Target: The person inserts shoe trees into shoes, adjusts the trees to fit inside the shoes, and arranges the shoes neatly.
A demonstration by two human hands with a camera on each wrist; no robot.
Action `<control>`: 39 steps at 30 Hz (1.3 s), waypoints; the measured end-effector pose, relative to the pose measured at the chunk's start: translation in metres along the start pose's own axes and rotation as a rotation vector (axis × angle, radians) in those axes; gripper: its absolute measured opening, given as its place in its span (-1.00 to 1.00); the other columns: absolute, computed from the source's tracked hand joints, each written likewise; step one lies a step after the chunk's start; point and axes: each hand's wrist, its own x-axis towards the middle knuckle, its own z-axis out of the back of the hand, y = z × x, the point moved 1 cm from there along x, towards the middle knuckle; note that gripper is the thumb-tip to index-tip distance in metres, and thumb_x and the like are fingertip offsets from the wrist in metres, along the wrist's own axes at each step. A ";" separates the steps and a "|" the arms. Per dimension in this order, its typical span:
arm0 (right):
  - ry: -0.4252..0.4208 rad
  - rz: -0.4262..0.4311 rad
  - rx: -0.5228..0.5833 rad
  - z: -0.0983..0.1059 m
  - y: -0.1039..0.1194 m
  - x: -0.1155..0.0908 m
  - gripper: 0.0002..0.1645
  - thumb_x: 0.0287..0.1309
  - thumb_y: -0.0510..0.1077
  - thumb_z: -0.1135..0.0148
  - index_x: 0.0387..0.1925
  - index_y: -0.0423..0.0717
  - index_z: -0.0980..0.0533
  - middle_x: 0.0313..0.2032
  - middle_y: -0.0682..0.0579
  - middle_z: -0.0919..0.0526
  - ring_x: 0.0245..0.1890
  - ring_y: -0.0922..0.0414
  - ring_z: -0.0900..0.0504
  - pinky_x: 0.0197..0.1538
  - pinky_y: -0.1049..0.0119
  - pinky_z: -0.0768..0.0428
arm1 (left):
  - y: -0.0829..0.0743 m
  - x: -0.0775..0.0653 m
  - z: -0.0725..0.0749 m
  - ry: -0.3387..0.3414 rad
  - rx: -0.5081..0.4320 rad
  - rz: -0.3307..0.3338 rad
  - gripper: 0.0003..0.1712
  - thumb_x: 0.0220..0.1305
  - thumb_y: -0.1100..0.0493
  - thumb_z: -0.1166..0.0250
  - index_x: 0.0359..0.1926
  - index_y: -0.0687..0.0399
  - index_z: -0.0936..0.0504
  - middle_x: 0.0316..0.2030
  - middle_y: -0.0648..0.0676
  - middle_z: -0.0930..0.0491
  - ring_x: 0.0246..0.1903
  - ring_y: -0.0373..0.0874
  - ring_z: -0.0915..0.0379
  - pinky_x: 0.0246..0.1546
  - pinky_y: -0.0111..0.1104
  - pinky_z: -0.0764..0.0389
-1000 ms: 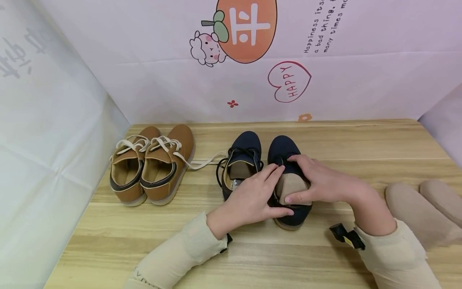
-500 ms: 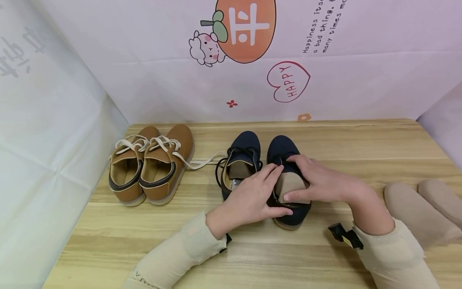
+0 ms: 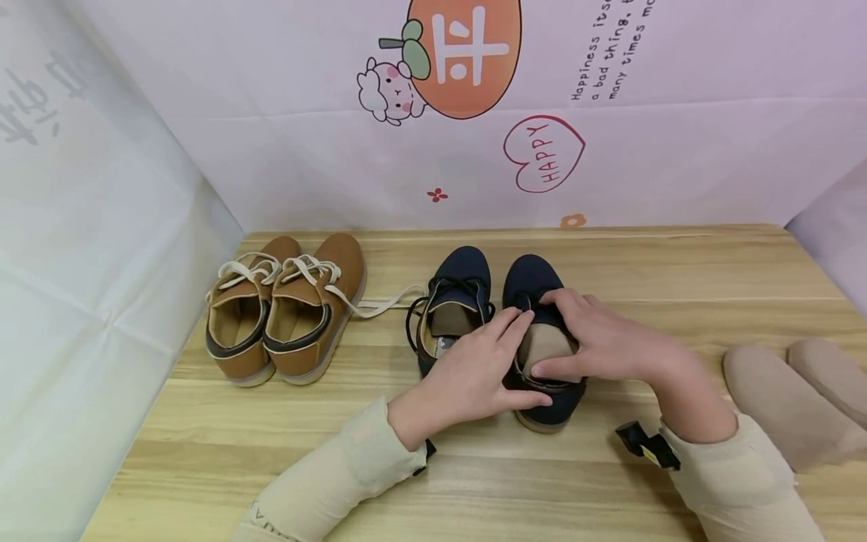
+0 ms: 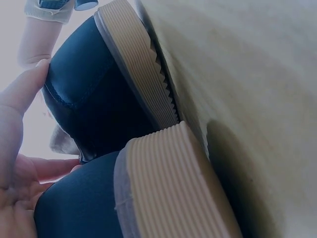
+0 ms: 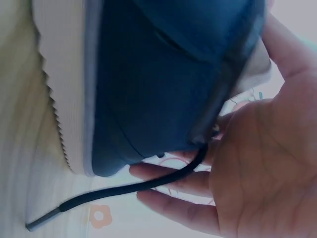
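A navy lace-up shoe (image 3: 530, 275) stands toe away from me, with a beige shoe insert (image 3: 544, 350) seated in its opening. My left hand (image 3: 467, 373) holds this shoe, thumb at the heel and fingers at the left of the opening. From the right, my right hand (image 3: 609, 342) grips the insert, its thumb on the beige surface and its fingers by the tongue and laces. The right wrist view shows a black lace (image 5: 129, 188) hanging past these fingers. Beneath my left hand stands the other navy shoe (image 3: 463, 263), with a brown-grey insert (image 3: 452, 319) inside.
Two brown shoes (image 3: 314, 324) with loose cream laces stand at the left. One lace (image 3: 389, 303) trails toward the navy pair. Two beige inserts (image 3: 779, 399) lie at the right. A printed white backdrop (image 3: 305, 165) rises behind the wooden tabletop (image 3: 677, 286).
The beige insert sits slightly lower in the right-hand navy shoe, and more of the heel collar shows. Both hands stay nearly in place.
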 end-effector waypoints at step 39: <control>0.002 0.119 0.105 0.002 -0.023 0.002 -0.13 0.18 0.16 -0.37 0.32 -0.15 -0.20 0.29 -0.18 -0.32 0.24 -0.18 -0.30 0.19 -0.20 -0.40 | 0.000 -0.001 0.000 0.004 0.000 -0.005 0.20 0.09 -0.52 -0.26 0.49 0.18 -0.20 0.36 0.17 -0.34 0.18 -0.07 -0.54 0.16 -0.35 -0.57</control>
